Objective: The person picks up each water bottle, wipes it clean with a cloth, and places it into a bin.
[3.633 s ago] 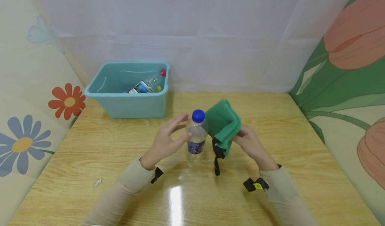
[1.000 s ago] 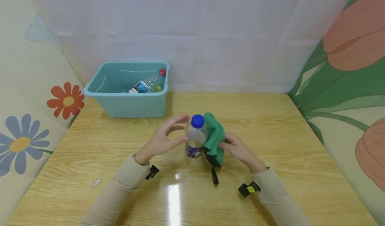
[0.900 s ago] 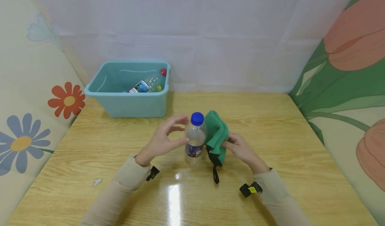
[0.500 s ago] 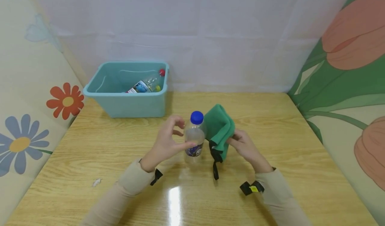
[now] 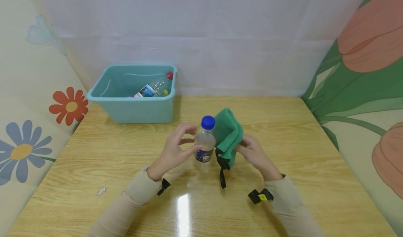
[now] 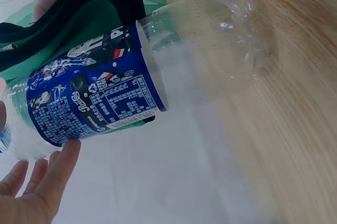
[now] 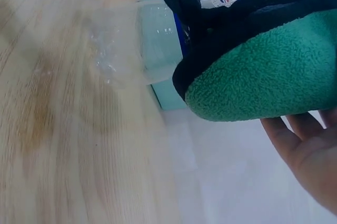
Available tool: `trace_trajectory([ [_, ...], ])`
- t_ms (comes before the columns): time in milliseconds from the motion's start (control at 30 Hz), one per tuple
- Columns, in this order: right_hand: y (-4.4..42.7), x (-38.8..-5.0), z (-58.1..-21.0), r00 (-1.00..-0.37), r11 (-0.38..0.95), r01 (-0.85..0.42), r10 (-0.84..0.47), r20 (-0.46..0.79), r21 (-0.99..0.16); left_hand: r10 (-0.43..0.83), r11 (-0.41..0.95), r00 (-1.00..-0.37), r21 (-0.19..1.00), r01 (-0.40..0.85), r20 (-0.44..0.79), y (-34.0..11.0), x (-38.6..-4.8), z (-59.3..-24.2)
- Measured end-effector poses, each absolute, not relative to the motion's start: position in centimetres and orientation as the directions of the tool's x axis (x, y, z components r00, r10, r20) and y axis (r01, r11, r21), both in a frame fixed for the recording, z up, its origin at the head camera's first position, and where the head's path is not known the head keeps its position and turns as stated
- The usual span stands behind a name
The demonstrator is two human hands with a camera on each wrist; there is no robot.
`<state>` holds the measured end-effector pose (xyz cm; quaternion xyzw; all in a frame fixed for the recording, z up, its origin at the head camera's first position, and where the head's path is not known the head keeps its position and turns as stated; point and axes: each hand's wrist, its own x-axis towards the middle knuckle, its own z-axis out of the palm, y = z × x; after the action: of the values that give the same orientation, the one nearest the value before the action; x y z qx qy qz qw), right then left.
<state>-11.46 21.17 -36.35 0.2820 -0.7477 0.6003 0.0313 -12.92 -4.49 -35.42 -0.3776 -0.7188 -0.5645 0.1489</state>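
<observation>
A clear plastic bottle with a blue cap and blue label stands upright in the middle of the table. My left hand holds it from the left, thumb in front and fingers behind; in the left wrist view, fingertips meet the bottle beside its label. On the bottle's right side, my right hand grips a folded green cloth with black edging and a hanging loop, close against the bottle. The right wrist view shows the cloth covering much of the label. Whether the bottle's base touches the table is unclear.
A light blue bin stands at the back left of the wooden table. Inside lie a clear bottle with a red cap and something with a yellow cap. A small white scrap lies at the left front.
The cloth has gone left to the bottle, back right, then slightly left again, in my right hand. My left fingers have shifted around the bottle, whose label has turned a little.
</observation>
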Motion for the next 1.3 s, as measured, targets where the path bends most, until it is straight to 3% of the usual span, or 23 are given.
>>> trace_trajectory([
  [333, 19.7, -12.2, -37.2, -0.841, 0.148, -0.412, -0.440, 0.313, -0.899, 0.400, 0.006, -0.649, 0.707, 0.707, 0.647, -5.1, -13.1, -35.9],
  [767, 19.4, -12.4, -38.9, -0.836, 0.255, -0.245, -0.544, 0.071, -0.935, 0.447, -0.058, -0.616, 0.709, 0.703, 0.648, -5.5, -13.4, -36.8],
  [967, 19.5, -12.2, -38.7, -0.842, 0.262, -0.266, -0.532, 0.091, -0.928, 0.473, -0.019, -0.624, 0.715, 0.699, 0.622, -5.6, -13.4, -36.9],
  [1167, 20.6, -11.6, -38.8, -0.873, 0.286, -0.309, -0.464, 0.151, -0.907, 0.547, 0.147, -0.673, 0.734, 0.663, 0.499, -5.4, -13.0, -36.8],
  [1300, 21.7, -11.2, -38.5, -0.896, 0.326, -0.321, -0.407, 0.175, -0.889, 0.561, 0.181, -0.694, 0.751, 0.634, 0.451, -5.3, -12.9, -36.8],
])
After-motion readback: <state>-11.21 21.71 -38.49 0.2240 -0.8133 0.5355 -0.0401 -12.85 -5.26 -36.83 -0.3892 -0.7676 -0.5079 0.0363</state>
